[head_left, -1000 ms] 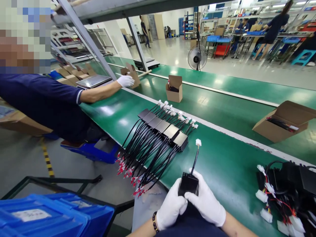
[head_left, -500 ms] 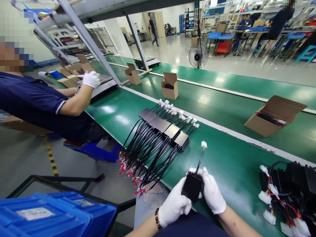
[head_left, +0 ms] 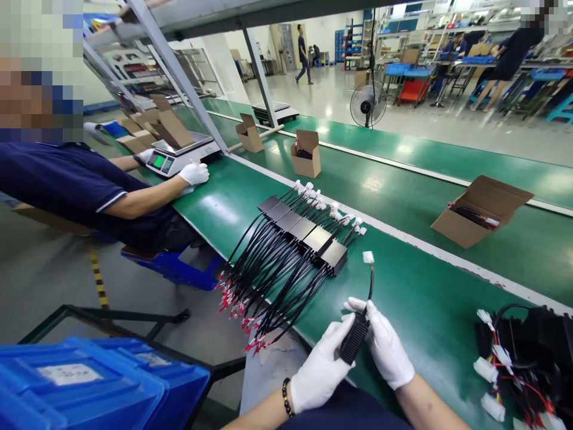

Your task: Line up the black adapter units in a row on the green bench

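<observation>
Just over the near edge of the green bench, my white-gloved left hand (head_left: 324, 361) is closed on the lower left side of a black finned module (head_left: 354, 340). My gloved right hand (head_left: 385, 343) grips its upper right side, some of its fingers hidden behind it. The module is tilted, its ribbed face towards me. From its far end a short cable rises to a white connector (head_left: 367, 257). Left of my hands lies a row of similar black modules (head_left: 299, 230), with white plugs on the far side and red-tipped leads (head_left: 255, 343) hanging over the near edge.
More modules with white plugs lie heaped (head_left: 532, 352) at the right. An open carton (head_left: 468, 224) and a smaller one (head_left: 308, 161) stand on the conveyor belt (head_left: 380, 182). A gloved co-worker (head_left: 67, 185) sits left, beside a scale (head_left: 179, 156). Blue crates (head_left: 102, 388) stand lower left.
Between my hands the module has turned from its flat face to its ribbed one. The co-worker's gloved hand has come down to the bench, and a carton now stands on the scale.
</observation>
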`<state>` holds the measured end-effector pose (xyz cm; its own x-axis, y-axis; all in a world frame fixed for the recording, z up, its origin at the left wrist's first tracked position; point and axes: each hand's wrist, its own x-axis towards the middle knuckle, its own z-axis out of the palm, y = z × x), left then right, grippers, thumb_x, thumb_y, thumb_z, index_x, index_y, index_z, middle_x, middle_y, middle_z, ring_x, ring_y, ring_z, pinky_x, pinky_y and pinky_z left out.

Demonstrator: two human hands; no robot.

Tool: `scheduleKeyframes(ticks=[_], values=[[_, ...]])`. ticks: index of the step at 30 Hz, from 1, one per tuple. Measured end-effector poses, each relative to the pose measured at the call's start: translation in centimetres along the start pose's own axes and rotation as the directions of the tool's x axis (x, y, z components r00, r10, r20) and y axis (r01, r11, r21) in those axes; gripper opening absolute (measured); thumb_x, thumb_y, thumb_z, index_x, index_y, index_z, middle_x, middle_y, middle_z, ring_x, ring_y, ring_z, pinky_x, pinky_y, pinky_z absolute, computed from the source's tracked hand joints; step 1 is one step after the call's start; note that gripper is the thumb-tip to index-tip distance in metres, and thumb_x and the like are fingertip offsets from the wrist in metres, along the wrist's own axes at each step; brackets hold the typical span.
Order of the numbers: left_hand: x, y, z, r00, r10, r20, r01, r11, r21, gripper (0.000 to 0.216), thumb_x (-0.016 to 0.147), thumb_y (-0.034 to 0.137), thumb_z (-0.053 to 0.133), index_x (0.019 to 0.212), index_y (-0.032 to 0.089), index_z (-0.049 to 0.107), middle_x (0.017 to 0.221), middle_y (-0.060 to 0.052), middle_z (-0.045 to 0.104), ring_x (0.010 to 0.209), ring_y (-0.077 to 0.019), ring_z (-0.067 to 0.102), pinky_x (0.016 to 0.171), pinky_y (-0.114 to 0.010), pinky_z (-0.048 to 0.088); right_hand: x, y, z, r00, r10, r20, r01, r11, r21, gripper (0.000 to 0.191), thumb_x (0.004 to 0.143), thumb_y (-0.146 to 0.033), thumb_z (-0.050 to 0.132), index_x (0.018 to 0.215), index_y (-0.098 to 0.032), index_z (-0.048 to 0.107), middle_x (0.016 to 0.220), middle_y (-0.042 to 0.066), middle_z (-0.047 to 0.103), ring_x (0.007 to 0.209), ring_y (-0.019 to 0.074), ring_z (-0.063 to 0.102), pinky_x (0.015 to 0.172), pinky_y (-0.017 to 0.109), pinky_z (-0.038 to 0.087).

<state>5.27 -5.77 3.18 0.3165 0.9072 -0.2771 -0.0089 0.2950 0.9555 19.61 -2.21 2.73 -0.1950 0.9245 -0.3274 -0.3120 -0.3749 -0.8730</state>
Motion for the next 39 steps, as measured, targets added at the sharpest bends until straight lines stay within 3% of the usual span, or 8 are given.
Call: scheduleKeyframes(ticks=[6, 10, 16, 18, 20, 23, 31, 39], values=[[0.1, 0.2, 0.4, 1.000, 0.028, -0.012, -0.027, 0.999, 0.019, 0.063, 0.074, 0.013, 0.054, 0.136, 0.018, 0.043, 0.116, -0.010, 0.048, 0.114, -0.0239, 0.045, 0.105, -0.039, 0.034, -0.2, -0.4, -0.2, 0.999, 0.031, 0.013, -0.031, 0.999, 0.031, 0.052, 0.091, -0.059, 0.040, 0.111, -0.017, 0.064, 0.115, 0.010, 0.065, 0.102, 0.0253, 0.061, 0.099, 0.043, 0.042], [0.1, -0.2, 0.5, 0.999, 0.048, -0.022, -0.046, 0.997, 0.063, 0.062, 0.075, 0.011, 0.053, 0.136, 0.019, 0.044, 0.116, -0.009, 0.049, 0.110, -0.0220, 0.048, 0.104, -0.038, 0.035, -0.5, 0.7, 0.2, 1.000, -0.010, 0.006, 0.010, 1.000, -0.013, 0.051, 0.090, -0.055, 0.048, 0.129, -0.022, 0.049, 0.126, 0.009, 0.057, 0.105, 0.0252, 0.059, 0.098, 0.043, 0.042], [0.2, -0.5, 0.4, 0.990, 0.058, -0.131, -0.065, 0.997, -0.048, 0.056, 0.079, 0.021, 0.058, 0.134, 0.018, 0.046, 0.122, -0.009, 0.053, 0.115, -0.0225, 0.049, 0.105, -0.036, 0.035, -0.9, 2.4, 1.3, 0.996, -0.079, -0.039, 0.072, 0.983, -0.168, 0.092, 0.059, -0.035, 0.084, 0.137, -0.024, 0.036, 0.129, 0.009, 0.052, 0.115, 0.0261, 0.052, 0.100, 0.039, 0.040], [0.2, -0.1, 0.3, 0.999, 0.000, -0.045, -0.004, 0.996, -0.084, 0.067, 0.073, 0.014, 0.062, 0.137, 0.019, 0.042, 0.114, -0.007, 0.059, 0.099, -0.0200, 0.057, 0.092, -0.033, 0.046, -0.1, 1.8, 0.6, 0.998, -0.061, -0.015, 0.058, 0.987, -0.153, 0.073, 0.064, -0.041, 0.080, 0.127, -0.021, 0.049, 0.120, 0.009, 0.059, 0.111, 0.0266, 0.055, 0.097, 0.038, 0.042], [0.2, 0.5, 0.2, 0.993, -0.078, 0.088, 0.088, 0.990, -0.109, 0.080, 0.065, 0.005, 0.060, 0.140, 0.021, 0.037, 0.101, -0.003, 0.063, 0.074, -0.0131, 0.058, 0.067, -0.024, 0.050, 1.0, 1.0, -0.5, 0.999, -0.011, -0.040, 0.006, 0.990, -0.143, 0.043, 0.075, -0.051, 0.068, 0.101, -0.017, 0.064, 0.097, 0.008, 0.067, 0.093, 0.0252, 0.062, 0.085, 0.035, 0.048], [0.0, 1.7, -0.1, 0.961, -0.144, 0.236, 0.182, 0.972, -0.151, 0.090, 0.058, -0.002, 0.053, 0.141, 0.023, 0.033, 0.095, 0.000, 0.063, 0.048, -0.0028, 0.046, 0.044, -0.015, 0.039, 2.6, 0.4, -2.0, 0.994, 0.044, -0.101, -0.059, 0.986, -0.153, 0.039, 0.080, -0.056, 0.060, 0.067, -0.018, 0.062, 0.063, 0.001, 0.062, 0.061, 0.0179, 0.057, 0.062, 0.029, 0.047], [-0.5, 2.9, -0.4, 0.956, -0.131, 0.261, 0.188, 0.960, -0.209, 0.086, 0.060, 0.001, 0.046, 0.141, 0.024, 0.032, 0.102, -0.003, 0.064, 0.036, 0.0007, 0.044, 0.033, -0.014, 0.030, 2.9, 1.5, -1.8, 0.986, 0.094, -0.137, -0.112, 0.986, -0.124, 0.040, 0.080, -0.059, 0.056, 0.067, -0.021, 0.056, 0.056, -0.002, 0.056, 0.051, 0.0165, 0.051, 0.051, 0.028, 0.041], [-0.6, 2.6, -1.8, 0.977, -0.076, 0.200, 0.128, 0.957, -0.262, 0.047, 0.076, 0.017, 0.050, 0.123, 0.014, 0.054, 0.088, -0.004, 0.065, 0.034, 0.0013, 0.036, 0.034, -0.016, 0.020, 2.9, -2.6, -1.8, 0.995, -0.066, -0.077, 0.045, 0.969, -0.242, 0.048, 0.084, -0.063, 0.049, 0.064, -0.020, 0.059, 0.067, 0.002, 0.061, 0.061, 0.0174, 0.053, 0.061, 0.027, 0.043]])
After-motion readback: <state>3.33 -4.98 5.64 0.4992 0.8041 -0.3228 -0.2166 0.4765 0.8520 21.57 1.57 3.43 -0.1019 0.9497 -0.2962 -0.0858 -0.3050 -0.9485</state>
